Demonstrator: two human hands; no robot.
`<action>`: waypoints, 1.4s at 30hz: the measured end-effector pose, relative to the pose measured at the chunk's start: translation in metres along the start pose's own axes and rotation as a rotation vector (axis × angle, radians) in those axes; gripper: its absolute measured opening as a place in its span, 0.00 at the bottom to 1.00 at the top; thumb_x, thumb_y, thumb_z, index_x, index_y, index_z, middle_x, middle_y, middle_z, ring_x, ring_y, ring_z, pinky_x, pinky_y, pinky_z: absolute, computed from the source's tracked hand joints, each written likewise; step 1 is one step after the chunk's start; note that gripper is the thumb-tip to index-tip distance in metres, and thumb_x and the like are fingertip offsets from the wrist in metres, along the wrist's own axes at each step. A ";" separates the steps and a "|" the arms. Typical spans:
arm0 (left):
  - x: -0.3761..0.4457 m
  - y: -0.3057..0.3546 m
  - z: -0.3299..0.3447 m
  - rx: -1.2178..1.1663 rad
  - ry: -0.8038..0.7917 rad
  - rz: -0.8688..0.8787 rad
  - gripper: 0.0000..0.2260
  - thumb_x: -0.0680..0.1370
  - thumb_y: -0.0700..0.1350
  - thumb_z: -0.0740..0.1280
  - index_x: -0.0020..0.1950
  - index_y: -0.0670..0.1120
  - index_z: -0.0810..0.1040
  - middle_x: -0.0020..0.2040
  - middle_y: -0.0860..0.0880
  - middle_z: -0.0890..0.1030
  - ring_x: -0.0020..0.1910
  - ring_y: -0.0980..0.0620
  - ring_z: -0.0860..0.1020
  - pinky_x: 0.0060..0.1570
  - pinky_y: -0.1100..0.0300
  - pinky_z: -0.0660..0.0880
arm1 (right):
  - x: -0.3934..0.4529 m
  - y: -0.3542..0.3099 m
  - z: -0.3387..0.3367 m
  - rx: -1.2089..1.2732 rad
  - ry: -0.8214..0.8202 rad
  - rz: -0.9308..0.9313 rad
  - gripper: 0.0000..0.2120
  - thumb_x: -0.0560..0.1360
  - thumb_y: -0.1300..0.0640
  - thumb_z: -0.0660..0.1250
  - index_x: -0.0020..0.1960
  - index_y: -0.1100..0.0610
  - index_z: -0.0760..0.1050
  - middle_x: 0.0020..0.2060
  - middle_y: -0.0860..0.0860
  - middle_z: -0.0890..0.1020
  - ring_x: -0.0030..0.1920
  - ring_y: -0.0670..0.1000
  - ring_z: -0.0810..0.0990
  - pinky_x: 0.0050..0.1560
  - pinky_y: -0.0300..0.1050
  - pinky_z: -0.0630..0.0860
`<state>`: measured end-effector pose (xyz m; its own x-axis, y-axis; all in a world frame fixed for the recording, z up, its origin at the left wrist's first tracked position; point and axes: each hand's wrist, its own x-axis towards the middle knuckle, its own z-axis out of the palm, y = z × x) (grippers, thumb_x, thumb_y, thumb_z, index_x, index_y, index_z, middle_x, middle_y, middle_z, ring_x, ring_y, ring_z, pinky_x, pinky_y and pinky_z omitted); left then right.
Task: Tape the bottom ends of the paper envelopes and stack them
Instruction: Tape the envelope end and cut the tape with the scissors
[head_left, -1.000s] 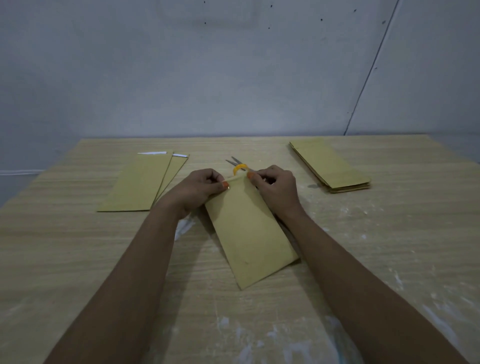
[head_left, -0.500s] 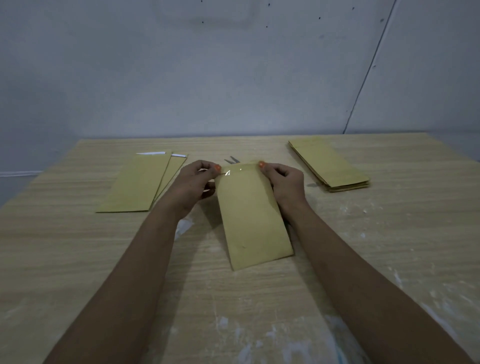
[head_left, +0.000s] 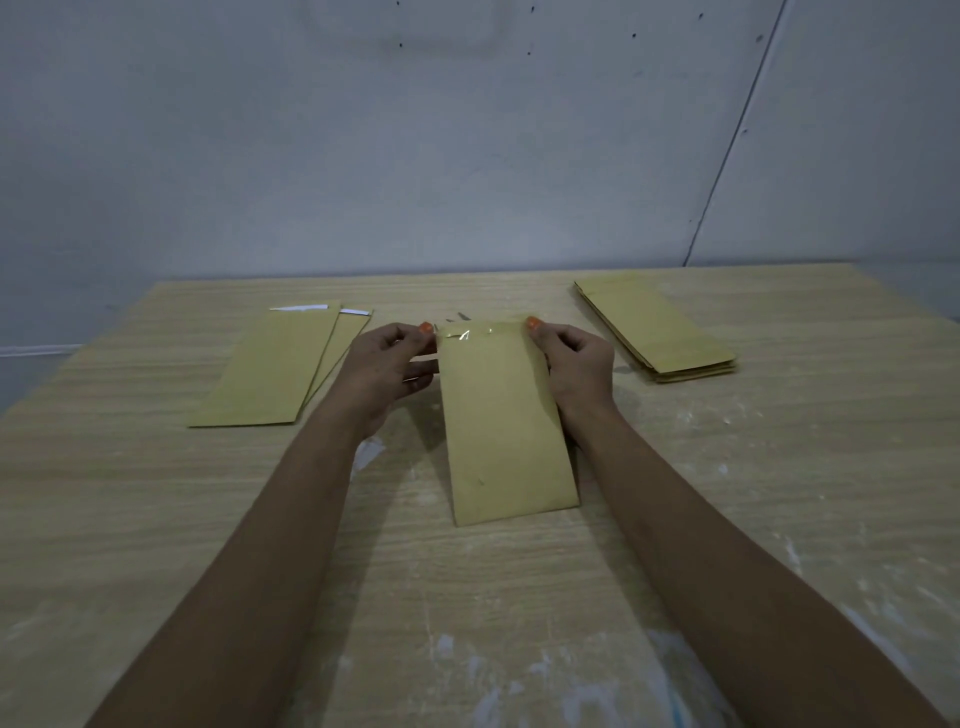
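A yellow-brown paper envelope (head_left: 504, 421) lies lengthwise in the middle of the wooden table (head_left: 156, 519). A strip of clear shiny tape (head_left: 480, 330) runs across its far end. My left hand (head_left: 387, 366) pinches the far left corner of that end at the tape. My right hand (head_left: 574, 364) pinches the far right corner. Both thumbs press on top, fingers curled underneath.
Two envelopes with white strips at their far ends lie overlapped at the left (head_left: 275, 366). A stack of several envelopes (head_left: 657, 330) sits at the right. Metal scissor tips (head_left: 460, 315) peek out behind the held envelope. A grey wall stands behind the table.
The envelope turned from a slant to straight lengthwise and shifted forward, covering the scissors' orange handle. Both hands spread apart to its two far corners, and the tape now lies across that end.
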<state>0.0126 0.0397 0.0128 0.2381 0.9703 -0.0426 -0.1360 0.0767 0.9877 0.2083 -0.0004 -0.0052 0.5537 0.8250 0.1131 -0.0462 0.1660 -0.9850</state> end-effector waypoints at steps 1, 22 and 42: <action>0.000 0.000 0.000 0.003 -0.001 0.002 0.08 0.80 0.45 0.68 0.43 0.46 0.76 0.39 0.52 0.84 0.35 0.54 0.83 0.36 0.65 0.77 | 0.000 0.001 0.000 0.003 0.001 0.005 0.07 0.75 0.56 0.73 0.40 0.58 0.84 0.30 0.46 0.80 0.32 0.43 0.74 0.38 0.41 0.74; -0.002 -0.007 0.015 0.125 0.102 0.052 0.10 0.80 0.45 0.68 0.43 0.41 0.83 0.37 0.47 0.82 0.36 0.51 0.80 0.38 0.61 0.78 | -0.002 0.000 0.001 0.001 -0.061 0.022 0.11 0.76 0.53 0.72 0.37 0.57 0.82 0.33 0.50 0.80 0.35 0.47 0.75 0.41 0.46 0.74; 0.004 -0.010 0.019 -0.176 0.419 0.098 0.10 0.79 0.41 0.70 0.37 0.43 0.80 0.42 0.44 0.79 0.41 0.48 0.80 0.39 0.59 0.81 | -0.023 -0.003 0.008 -1.141 -0.247 -0.575 0.48 0.59 0.22 0.68 0.68 0.50 0.65 0.61 0.51 0.68 0.60 0.54 0.72 0.58 0.56 0.71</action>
<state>0.0332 0.0386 0.0060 -0.1885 0.9811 -0.0430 -0.3085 -0.0176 0.9511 0.1891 -0.0154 -0.0042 0.0849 0.8870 0.4538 0.9413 0.0778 -0.3284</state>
